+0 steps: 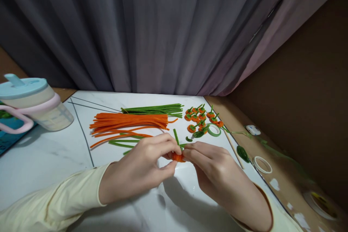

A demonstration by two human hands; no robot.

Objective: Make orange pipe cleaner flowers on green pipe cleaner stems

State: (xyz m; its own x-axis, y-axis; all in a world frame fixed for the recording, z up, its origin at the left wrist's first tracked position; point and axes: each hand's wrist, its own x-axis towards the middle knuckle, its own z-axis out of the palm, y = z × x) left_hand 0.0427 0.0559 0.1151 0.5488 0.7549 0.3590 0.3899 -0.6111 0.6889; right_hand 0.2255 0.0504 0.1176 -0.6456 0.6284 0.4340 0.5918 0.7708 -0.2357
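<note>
Orange and fuzzy, a small coiled pipe-cleaner piece [178,157] sits right between the two hands, pinched from both sides above the white marble-patterned worktop [49,159]. The left hand [144,165] has its grip closed on the piece's left side, thumb below and fingers curled over the top. The right hand [214,168] has its grip closed on the right side, fingertips meeting the left hand's almost nose to nose. A short green stem [176,136] sticks up and away from the coil, just behind the fingertips.

Beyond the hands lies a bundle of orange pipe cleaners [130,120], with a bundle of green pipe cleaners [154,109] just behind it and a few loose green and orange strands nearer the left hand. To the right of those, a cluster of finished orange pieces with green stems [201,116] lies beside a roll of green tape [213,130]. A white tape ring [262,165] rests near the worktop's right edge. At far left stands a lidded cup with a pale blue top and pink handle [32,103]. A grey curtain [163,25] hangs behind everything.
</note>
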